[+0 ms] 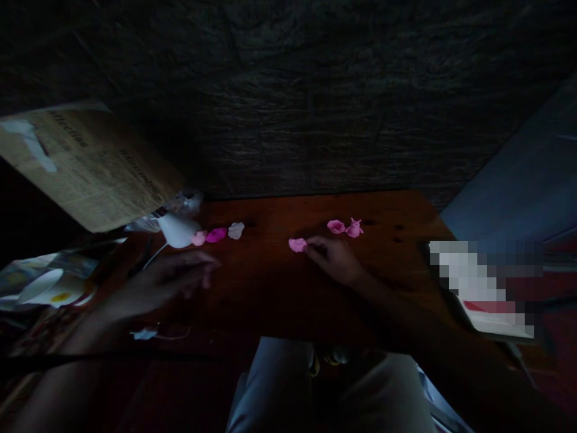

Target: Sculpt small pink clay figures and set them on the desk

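My right hand (pixel 336 258) pinches the edge of a flat pink piece (pixel 297 245), which looks like modelling clay, low over or on the wooden table (pixel 256 288). Just beyond that hand lie a cupped pink piece (pixel 336 227) and a small pink figure (pixel 354 227) with thin points sticking up. My left hand (pixel 180 273) is blurred, its fingers stretched out and apart, with nothing visible in them. Near it a pale pink lump (pixel 199 238), a magenta lump (pixel 217 235) and a whitish lump (pixel 236 230) form a row.
A white cone-shaped object (pixel 178 230) with a cord stands left of the lumps. Behind it leans a printed brown cardboard sheet (pixel 90 162). A paper cup (pixel 49 288) lies at far left. A pixelated device (pixel 487 294) rests at the right. A dark wall (pixel 288 108) borders the back.
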`<move>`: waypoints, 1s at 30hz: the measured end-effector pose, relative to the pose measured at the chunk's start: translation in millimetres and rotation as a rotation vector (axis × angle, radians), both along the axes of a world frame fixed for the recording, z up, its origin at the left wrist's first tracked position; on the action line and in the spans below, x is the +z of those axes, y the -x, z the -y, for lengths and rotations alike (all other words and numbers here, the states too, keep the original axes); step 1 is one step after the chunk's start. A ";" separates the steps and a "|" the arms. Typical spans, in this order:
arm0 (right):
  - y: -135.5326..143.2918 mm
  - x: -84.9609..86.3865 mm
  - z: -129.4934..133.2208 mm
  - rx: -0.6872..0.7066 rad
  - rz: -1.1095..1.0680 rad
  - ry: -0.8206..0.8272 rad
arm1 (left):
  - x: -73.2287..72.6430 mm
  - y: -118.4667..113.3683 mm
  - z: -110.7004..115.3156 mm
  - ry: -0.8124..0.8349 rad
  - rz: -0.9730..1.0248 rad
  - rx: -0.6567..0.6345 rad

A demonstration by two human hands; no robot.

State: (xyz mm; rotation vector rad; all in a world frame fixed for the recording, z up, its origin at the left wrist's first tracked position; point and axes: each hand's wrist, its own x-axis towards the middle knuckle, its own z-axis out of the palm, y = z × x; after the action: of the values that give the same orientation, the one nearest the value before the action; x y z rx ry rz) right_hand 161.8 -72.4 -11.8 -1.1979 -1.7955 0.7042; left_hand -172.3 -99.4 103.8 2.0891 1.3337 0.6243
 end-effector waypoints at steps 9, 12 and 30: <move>-5.1 -1.4 -2.2 -0.035 -0.005 -0.034 | -67.6 -162.1 -115.6 -0.185 0.236 0.077; -9.2 -2.7 -3.4 -0.054 -0.007 -0.055 | -90.0 -163.2 -108.9 -0.179 0.272 -0.100; -19.1 10.5 0.2 -0.113 0.107 -0.096 | -108.5 -151.7 -115.5 0.009 0.425 -0.477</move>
State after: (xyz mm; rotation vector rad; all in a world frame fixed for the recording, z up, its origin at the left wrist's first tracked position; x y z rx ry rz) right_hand 180.8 -72.6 -1.2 -1.2817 -1.8119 0.4914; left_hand -20.6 16.1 -4.6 2.0145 0.5754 0.7850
